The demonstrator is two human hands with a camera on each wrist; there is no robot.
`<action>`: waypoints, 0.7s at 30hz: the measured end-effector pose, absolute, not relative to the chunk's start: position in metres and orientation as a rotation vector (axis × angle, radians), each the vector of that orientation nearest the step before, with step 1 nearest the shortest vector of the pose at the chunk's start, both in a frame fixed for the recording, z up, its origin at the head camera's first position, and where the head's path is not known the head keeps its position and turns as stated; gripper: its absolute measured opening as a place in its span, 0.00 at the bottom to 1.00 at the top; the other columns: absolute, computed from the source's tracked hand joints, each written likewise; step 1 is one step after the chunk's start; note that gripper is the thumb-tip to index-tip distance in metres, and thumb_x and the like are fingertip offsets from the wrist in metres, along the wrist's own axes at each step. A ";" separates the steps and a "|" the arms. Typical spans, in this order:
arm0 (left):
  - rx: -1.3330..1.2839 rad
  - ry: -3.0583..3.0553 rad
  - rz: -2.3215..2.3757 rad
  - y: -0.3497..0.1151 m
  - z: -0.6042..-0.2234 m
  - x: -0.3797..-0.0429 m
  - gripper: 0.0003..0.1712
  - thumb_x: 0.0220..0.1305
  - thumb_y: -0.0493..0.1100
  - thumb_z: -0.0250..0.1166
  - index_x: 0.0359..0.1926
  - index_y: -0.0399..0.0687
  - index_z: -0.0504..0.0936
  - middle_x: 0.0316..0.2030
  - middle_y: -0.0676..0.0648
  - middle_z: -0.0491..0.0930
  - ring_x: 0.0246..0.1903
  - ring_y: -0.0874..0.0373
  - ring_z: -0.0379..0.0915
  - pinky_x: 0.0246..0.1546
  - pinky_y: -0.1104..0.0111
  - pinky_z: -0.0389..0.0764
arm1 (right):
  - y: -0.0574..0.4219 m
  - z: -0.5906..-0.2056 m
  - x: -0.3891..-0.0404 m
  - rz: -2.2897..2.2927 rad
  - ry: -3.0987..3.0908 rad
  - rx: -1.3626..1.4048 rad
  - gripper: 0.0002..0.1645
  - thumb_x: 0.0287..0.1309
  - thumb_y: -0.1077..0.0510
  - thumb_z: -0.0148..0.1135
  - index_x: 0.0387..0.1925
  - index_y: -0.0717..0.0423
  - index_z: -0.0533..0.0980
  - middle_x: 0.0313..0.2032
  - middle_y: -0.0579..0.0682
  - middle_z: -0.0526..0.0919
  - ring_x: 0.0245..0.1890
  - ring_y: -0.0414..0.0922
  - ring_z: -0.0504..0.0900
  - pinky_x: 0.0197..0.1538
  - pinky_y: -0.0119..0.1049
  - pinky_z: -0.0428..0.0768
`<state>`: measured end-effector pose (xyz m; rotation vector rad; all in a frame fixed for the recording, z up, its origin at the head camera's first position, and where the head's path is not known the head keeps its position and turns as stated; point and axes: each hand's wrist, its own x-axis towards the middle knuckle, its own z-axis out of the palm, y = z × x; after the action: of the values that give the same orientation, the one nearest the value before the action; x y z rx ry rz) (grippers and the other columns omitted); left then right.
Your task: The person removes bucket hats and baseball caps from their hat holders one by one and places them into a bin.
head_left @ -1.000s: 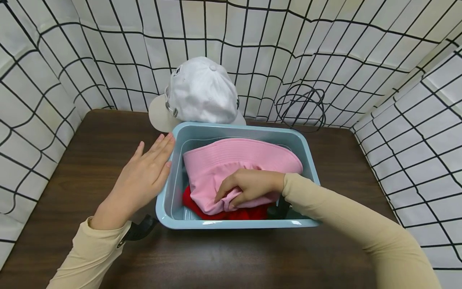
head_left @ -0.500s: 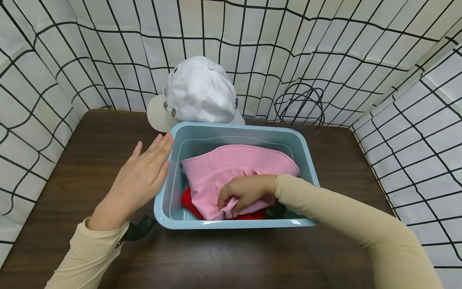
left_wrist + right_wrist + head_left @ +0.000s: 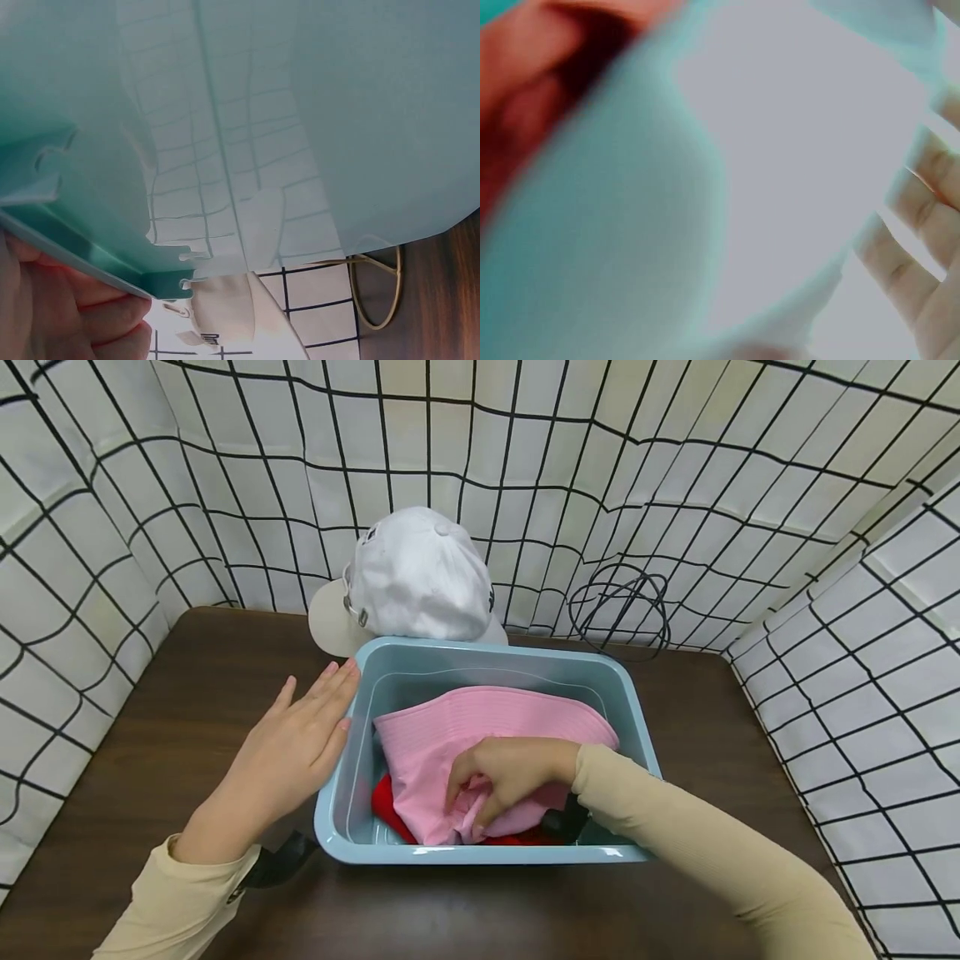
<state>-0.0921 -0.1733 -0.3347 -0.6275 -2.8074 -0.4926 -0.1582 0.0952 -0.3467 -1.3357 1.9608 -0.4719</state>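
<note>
A pink bucket hat (image 3: 450,735) lies folded inside a light blue plastic basin (image 3: 480,855). My right hand (image 3: 517,772) reaches into the basin and pinches the hat's gathered crown near the front wall. Beneath the hat, some red cloth (image 3: 386,806) shows at the left and front. My left hand (image 3: 288,760) lies along the outside of the basin's left wall with straight fingers, touching the rim. In the left wrist view, fingers (image 3: 112,319) press up against the basin's edge. The right wrist view is blurred, with red cloth (image 3: 525,112) at upper left and the left hand's fingers (image 3: 907,255) at right.
A white cap (image 3: 420,577) sits behind the basin with its brim to the left. Coiled black cable (image 3: 622,606) lies at the table's back edge. White panels with a black wire grid (image 3: 495,485) enclose the dark wooden table (image 3: 225,677).
My right hand has brought the pink hat lower in the basin, toward its front wall. My left hand stays at the rim. The head view has tilted slightly, so everything appears lower.
</note>
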 end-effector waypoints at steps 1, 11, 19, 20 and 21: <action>-0.630 -2.808 -0.492 -0.173 -0.335 -0.091 0.31 0.68 0.43 0.50 0.69 0.35 0.58 0.68 0.38 0.58 0.68 0.42 0.52 0.64 0.40 0.49 | 0.096 -0.345 -0.158 -0.493 1.972 -1.337 0.22 0.46 0.52 0.74 0.45 0.52 0.81 0.40 0.42 0.82 0.42 0.38 0.74 0.48 0.27 0.74; -0.645 -2.809 -0.463 -0.176 -0.334 -0.091 0.31 0.68 0.42 0.50 0.69 0.34 0.59 0.68 0.37 0.58 0.68 0.43 0.51 0.64 0.41 0.48 | 0.105 -0.337 -0.165 -0.325 2.127 -1.330 0.11 0.47 0.56 0.73 0.36 0.51 0.82 0.27 0.41 0.78 0.31 0.38 0.73 0.38 0.27 0.72; -0.644 -2.797 -0.471 -0.174 -0.335 -0.092 0.32 0.68 0.43 0.51 0.69 0.34 0.58 0.68 0.37 0.58 0.68 0.42 0.51 0.64 0.41 0.48 | 0.104 -0.350 -0.165 -0.270 2.053 -1.146 0.12 0.46 0.56 0.73 0.36 0.49 0.81 0.31 0.42 0.78 0.34 0.39 0.73 0.39 0.27 0.75; -0.644 -2.796 -0.472 -0.173 -0.336 -0.092 0.32 0.68 0.43 0.51 0.69 0.35 0.58 0.68 0.37 0.58 0.68 0.42 0.51 0.64 0.41 0.48 | 0.104 -0.352 -0.165 -0.259 2.040 -1.122 0.13 0.46 0.56 0.74 0.36 0.48 0.81 0.31 0.42 0.78 0.34 0.38 0.72 0.39 0.27 0.75; -0.643 -2.794 -0.475 -0.173 -0.336 -0.092 0.32 0.67 0.43 0.51 0.69 0.35 0.58 0.68 0.37 0.58 0.68 0.42 0.51 0.64 0.41 0.47 | 0.104 -0.354 -0.165 -0.249 2.026 -1.102 0.13 0.46 0.56 0.74 0.35 0.48 0.81 0.31 0.42 0.77 0.34 0.38 0.72 0.39 0.27 0.75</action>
<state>-0.0924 -0.1726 -0.3360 -0.6430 -2.7945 -0.4753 -0.1651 0.1044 -0.3544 -1.1018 2.0258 -0.2495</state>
